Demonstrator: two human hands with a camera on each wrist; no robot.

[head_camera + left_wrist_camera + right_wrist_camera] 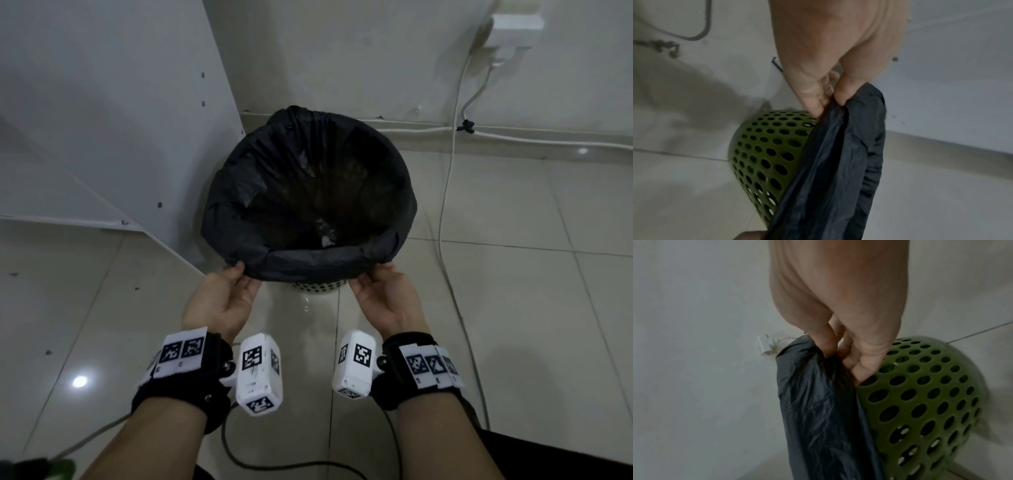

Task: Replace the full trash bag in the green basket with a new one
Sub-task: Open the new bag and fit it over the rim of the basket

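Note:
A black trash bag [308, 192] lines the green perforated basket [318, 285] on the tiled floor, its rim folded over the basket's edge. My left hand [236, 284] pinches the folded bag rim at the near left; the left wrist view shows the thumb and fingers on the black trash bag [840, 155] beside the green basket [764, 155]. My right hand [373, 282] pinches the rim at the near right; in the right wrist view the fingers grip the black trash bag [818, 402] against the green basket [920, 399]. The bag's inside is dark, its contents unclear.
A white cabinet panel [113, 113] stands to the basket's left, nearly touching it. White cables [448, 192] hang from a wall socket [513, 31] at the back right and run along the floor. Tiled floor lies in front and to the right.

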